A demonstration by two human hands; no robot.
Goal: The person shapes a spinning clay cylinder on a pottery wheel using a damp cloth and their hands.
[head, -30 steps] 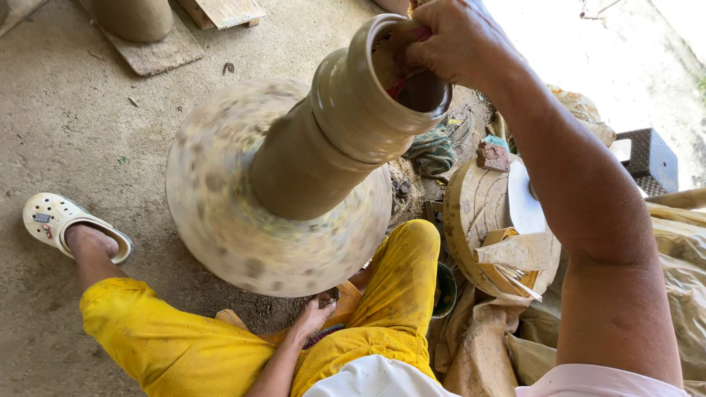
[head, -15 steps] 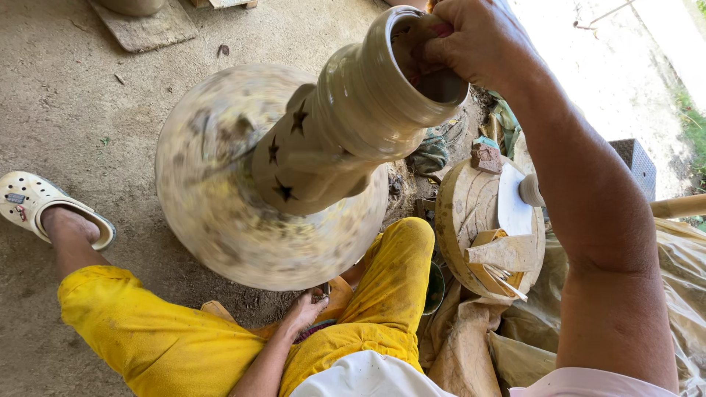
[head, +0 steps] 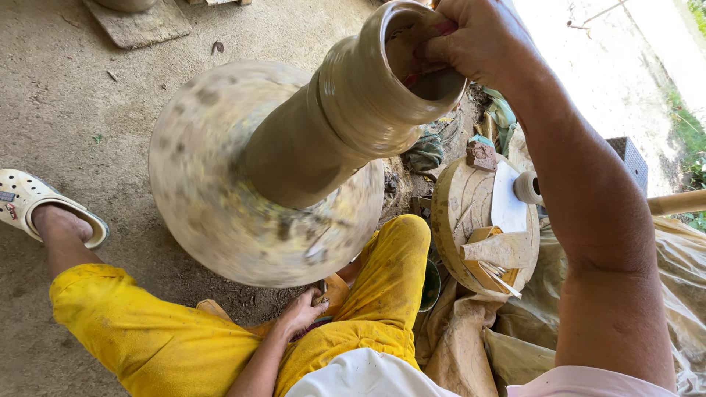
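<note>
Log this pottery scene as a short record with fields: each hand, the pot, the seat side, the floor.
Right hand: right hand at the mouth of the tall-necked wet clay vase, fingers over the rim, gripping something red
Left hand: left hand low between the yellow trousers, under the vase body
Vase: brown, wide round belly, motion-blurred
Right side: round wooden board with a white sheet, small tools
Floor: bare dirt ground; white clog on the foot
</note>
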